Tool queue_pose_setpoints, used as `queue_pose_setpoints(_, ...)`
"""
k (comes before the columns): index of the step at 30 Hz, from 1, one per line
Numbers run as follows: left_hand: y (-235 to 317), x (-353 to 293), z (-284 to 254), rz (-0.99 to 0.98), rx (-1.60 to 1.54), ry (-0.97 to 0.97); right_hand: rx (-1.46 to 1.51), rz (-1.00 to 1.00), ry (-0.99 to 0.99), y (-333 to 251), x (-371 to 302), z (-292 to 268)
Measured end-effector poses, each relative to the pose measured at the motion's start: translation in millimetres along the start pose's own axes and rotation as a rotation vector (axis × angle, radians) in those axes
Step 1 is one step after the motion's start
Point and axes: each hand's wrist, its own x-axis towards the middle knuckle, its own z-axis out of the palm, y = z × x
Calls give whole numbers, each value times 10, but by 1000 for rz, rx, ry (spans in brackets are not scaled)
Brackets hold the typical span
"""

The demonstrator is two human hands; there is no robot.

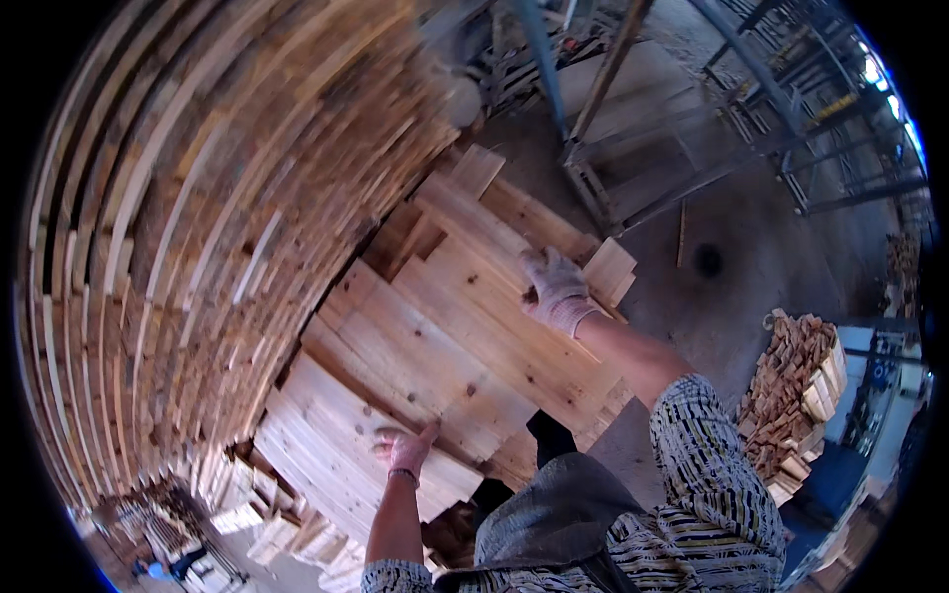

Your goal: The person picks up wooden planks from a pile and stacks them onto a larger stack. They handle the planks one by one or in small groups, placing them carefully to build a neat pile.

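Across the top of the board stack [435, 346], planed boards lie side by side, running from the lumber wall [198, 247] toward the person's body. Laid flush like this, they probably support one another and make a level layer, though several ends stop unevenly.

Near the stack's far right corner, the gloved right hand [556, 292] rests at the end of a long upper board [470, 217], its fingers bent; whether they are clamped around the wood I cannot tell. Just beside it, a short block [608, 265] sits at that corner. Toward the stack's near left corner, the left hand [403, 453] lies over the inner edge of the pale boards [326, 450], thumb apart from the fingers; its grip cannot be made out either. Set so widely apart, the two hands seem placed to steady the wood at opposite sides.

Along the stack's left edge, only a narrow dark gap separates the board ends from the lumber wall, so there looks to be little room that way. Beyond the far right corner, the grey floor [751, 287] stretches to a metal frame [682, 210] and a scrap pile [791, 395], apparently leaving more space for the arms. At the near edge, the apron [554, 509] comes close to the boards.
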Motion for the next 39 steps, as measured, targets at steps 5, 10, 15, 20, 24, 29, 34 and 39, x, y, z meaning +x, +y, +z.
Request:
queue_pose_setpoints(5, -346, 5, 107, -72, 156, 42, 50, -107, 9, 492, 23, -9)
queue_pose_setpoints(10, 0, 63, 22, -20, 87, 70, 38, -19, 155, 693, 498, -172)
queue_pose_setpoints(15, -5, 123, -103, 64, 23, 109, 57, 7, 280, 299, 357, 156)
queue_pose_setpoints(20, -210, 257, -40, 21, 108, 160, -66, 30, 130, 210, 293, -26)
queue_pose_setpoints(24, -51, 101, 4, 79, 70, 158, -67, 83, 202, 579, 488, -179)
queue_pose_setpoints(29, 94, 155, 57, 150, -13, 277, -147, 72, 180, 622, 503, 151)
queue_pose_setpoints(34, 12, 86, 15, 202, -188, 423, -80, 8, -24, 407, 470, 117)
queue_pose_setpoints(39, 132, -601, -151, 348, -1136, -67, 914, -135, -435, -695, -868, -30)
